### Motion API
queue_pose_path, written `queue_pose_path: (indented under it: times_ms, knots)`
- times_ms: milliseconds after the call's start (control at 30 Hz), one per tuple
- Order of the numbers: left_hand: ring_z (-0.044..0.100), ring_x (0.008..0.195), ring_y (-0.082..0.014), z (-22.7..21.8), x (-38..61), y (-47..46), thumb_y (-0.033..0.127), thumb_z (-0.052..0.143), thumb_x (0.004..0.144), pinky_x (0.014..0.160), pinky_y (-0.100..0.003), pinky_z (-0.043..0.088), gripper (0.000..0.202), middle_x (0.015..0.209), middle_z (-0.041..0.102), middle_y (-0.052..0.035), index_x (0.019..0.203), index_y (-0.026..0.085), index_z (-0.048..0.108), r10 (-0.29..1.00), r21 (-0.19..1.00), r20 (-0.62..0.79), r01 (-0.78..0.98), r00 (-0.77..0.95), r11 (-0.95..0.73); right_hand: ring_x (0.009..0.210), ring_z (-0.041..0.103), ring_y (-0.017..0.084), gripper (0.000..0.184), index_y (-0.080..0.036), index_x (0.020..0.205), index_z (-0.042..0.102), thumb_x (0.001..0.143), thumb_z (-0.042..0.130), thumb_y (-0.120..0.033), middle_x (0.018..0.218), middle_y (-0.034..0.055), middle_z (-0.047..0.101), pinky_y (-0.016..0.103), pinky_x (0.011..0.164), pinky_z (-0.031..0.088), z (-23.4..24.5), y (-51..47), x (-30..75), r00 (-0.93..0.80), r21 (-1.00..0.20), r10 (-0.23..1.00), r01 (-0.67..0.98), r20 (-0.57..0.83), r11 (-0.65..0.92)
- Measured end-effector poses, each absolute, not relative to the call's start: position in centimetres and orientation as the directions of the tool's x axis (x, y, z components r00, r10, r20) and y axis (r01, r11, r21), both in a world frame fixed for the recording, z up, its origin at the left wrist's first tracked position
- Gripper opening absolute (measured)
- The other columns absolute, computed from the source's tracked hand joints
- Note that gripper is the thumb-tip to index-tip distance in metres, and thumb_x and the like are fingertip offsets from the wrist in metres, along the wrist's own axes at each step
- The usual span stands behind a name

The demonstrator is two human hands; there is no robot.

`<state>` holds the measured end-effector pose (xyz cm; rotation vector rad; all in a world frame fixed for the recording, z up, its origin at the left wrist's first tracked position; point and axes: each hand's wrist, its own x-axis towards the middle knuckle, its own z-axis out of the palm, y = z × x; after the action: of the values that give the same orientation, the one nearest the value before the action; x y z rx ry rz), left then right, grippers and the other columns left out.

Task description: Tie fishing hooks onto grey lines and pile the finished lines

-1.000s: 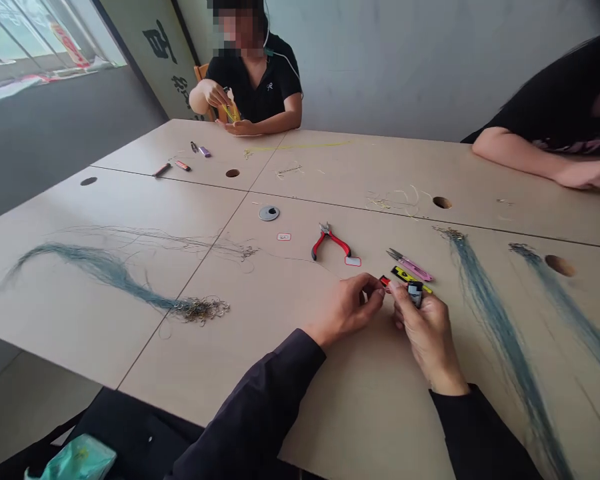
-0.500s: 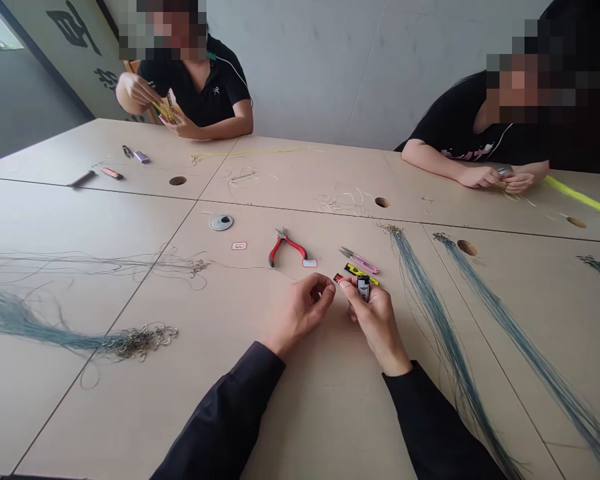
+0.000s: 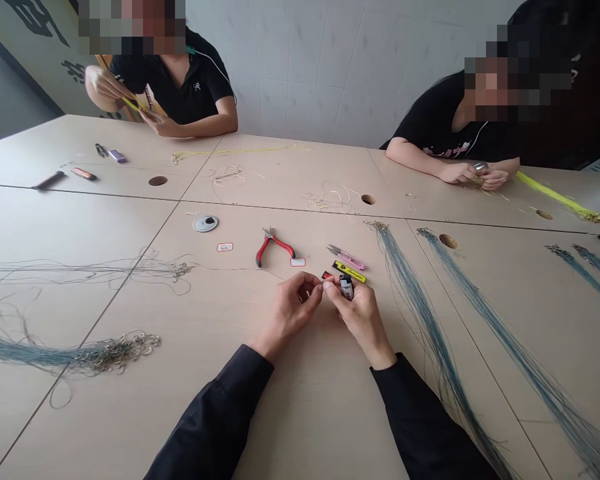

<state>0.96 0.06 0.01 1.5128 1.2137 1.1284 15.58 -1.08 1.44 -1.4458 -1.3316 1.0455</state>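
My left hand [image 3: 296,303] is closed in a pinch, its thumb and fingertips meeting those of my right hand. A thin line [image 3: 275,272] runs over the table toward this pinch; whatever sits between the fingertips is too small to make out. My right hand [image 3: 360,310] is wrapped round a lighter [image 3: 347,287] with a silver and black top, and its thumb touches my left fingertips. Just beyond the hands lie a yellow lighter [image 3: 349,271] and pink thread snips [image 3: 347,257]. Red-handled pliers [image 3: 275,247] rest open further left.
Bundles of blue-green line with hooks [image 3: 115,350] lie at left; another long bundle [image 3: 420,300] runs down the right. A grey metal disc [image 3: 205,223] and a small label [image 3: 298,262] lie ahead. Two people sit across the table [image 3: 300,413], which has round holes.
The view has shifted, so the table things sit further left. My hands have come together until the fingertips touch. My right hand keeps the lighter.
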Motion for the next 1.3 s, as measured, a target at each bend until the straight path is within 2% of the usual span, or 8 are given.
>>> queue_pose_path:
  times_ms: [233, 367, 533, 833, 967, 1100, 1233, 1300]
  knots:
    - [0.042, 0.052, -0.0076, 0.8, 1.0, -0.1, 0.032, 0.061, 0.086, 0.05, -0.021, 0.034, 0.017, 0.061, 0.055, 0.0036, 0.08, 0.015, 0.063, 0.982, 0.957, 0.144, 0.234, 0.119, -0.169, 0.051, 0.04, 0.011, 0.026, -0.018, 0.08, 0.065, 0.085, 0.062, -0.044, 0.06, -0.0024, 0.048, 0.024, 0.05, 0.039, 1.6, -1.1, 15.7, 0.067, -0.965, 0.997, 0.262, 0.035, 0.016]
    - [0.044, 0.052, -0.008, 1.0, 1.0, -0.3, 0.029, 0.062, 0.085, 0.051, -0.022, 0.035, 0.014, 0.061, 0.056, 0.0031, 0.078, 0.016, 0.062, 0.977, 0.946, 0.161, 0.261, 0.14, -0.193, 0.058, 0.045, 0.012, 0.023, -0.018, 0.079, 0.066, 0.085, 0.063, -0.041, 0.064, -0.0005, 0.053, 0.025, 0.057, 0.042, 1.7, -1.2, 16.0, 0.052, -0.939, 0.993, 0.335, 0.105, 0.082]
    - [0.047, 0.054, -0.0095, 0.4, 1.3, 0.0, 0.025, 0.065, 0.083, 0.051, -0.023, 0.038, 0.011, 0.063, 0.058, 0.0016, 0.076, 0.018, 0.061, 0.966, 0.931, 0.207, 0.27, 0.158, -0.244, 0.061, 0.048, 0.012, 0.025, -0.018, 0.075, 0.063, 0.087, 0.062, -0.04, 0.062, -0.0015, 0.049, 0.025, 0.059, 0.045, 1.3, -1.0, 16.5, 0.038, -0.893, 0.978, 0.417, 0.203, 0.169]
    - [0.06, 0.072, -0.0094, -0.2, 1.8, 0.3, 0.042, 0.059, 0.092, 0.064, -0.021, 0.045, 0.029, 0.075, 0.059, 0.0, 0.087, 0.014, 0.059, 0.961, 0.917, 0.213, 0.303, 0.179, -0.259, 0.065, 0.047, 0.008, 0.027, -0.018, 0.075, 0.054, 0.097, 0.056, -0.034, 0.066, -0.0044, 0.044, 0.021, 0.067, 0.046, 0.7, -0.7, 16.8, -0.023, -0.865, 0.98, 0.466, 0.197, 0.184]
    - [0.057, 0.076, -0.0063, -0.3, 1.8, 0.4, 0.048, 0.033, 0.1, 0.069, -0.025, 0.044, 0.044, 0.08, 0.057, -0.001, 0.092, 0.011, 0.056, 0.956, 0.894, 0.22, 0.351, 0.196, -0.278, 0.062, 0.041, 0.006, 0.027, -0.02, 0.072, 0.051, 0.097, 0.056, -0.029, 0.064, -0.0055, 0.039, 0.018, 0.065, 0.044, 0.6, -0.5, 17.0, -0.02, -0.868, 0.986, 0.473, 0.164, 0.154]
    - [0.058, 0.077, -0.01, -0.5, 1.7, 0.8, 0.055, 0.058, 0.091, 0.064, -0.025, 0.046, 0.038, 0.086, 0.06, -0.0015, 0.096, 0.017, 0.056, 0.944, 0.879, 0.255, 0.356, 0.211, -0.317, 0.059, 0.04, 0.008, 0.027, -0.021, 0.073, 0.053, 0.096, 0.056, -0.032, 0.061, -0.0052, 0.036, 0.02, 0.06, 0.043, 0.4, -0.4, 17.1, -0.024, -0.902, 0.987, 0.404, 0.159, 0.155]
    - [0.061, 0.079, -0.0084, -0.7, 1.6, 0.9, 0.049, 0.049, 0.095, 0.066, -0.024, 0.044, 0.036, 0.086, 0.06, -0.0006, 0.095, 0.015, 0.061, 0.931, 0.88, 0.272, 0.33, 0.242, -0.343, 0.053, 0.039, 0.009, 0.031, -0.021, 0.069, 0.053, 0.095, 0.057, -0.037, 0.061, -0.0036, 0.038, 0.023, 0.051, 0.039, 0.1, -0.5, 17.2, -0.027, -0.916, 0.987, 0.369, 0.157, 0.155]
    - [0.06, 0.073, -0.0079, -0.8, 1.6, 0.9, 0.04, 0.055, 0.093, 0.06, -0.023, 0.045, 0.025, 0.083, 0.062, -0.0004, 0.089, 0.017, 0.063, 0.93, 0.902, 0.297, 0.256, 0.215, -0.348, 0.05, 0.037, 0.01, 0.033, -0.022, 0.067, 0.051, 0.094, 0.058, -0.039, 0.06, -0.0031, 0.037, 0.024, 0.046, 0.036, 0.1, -0.5, 17.2, -0.011, -0.915, 0.99, 0.379, 0.14, 0.134]
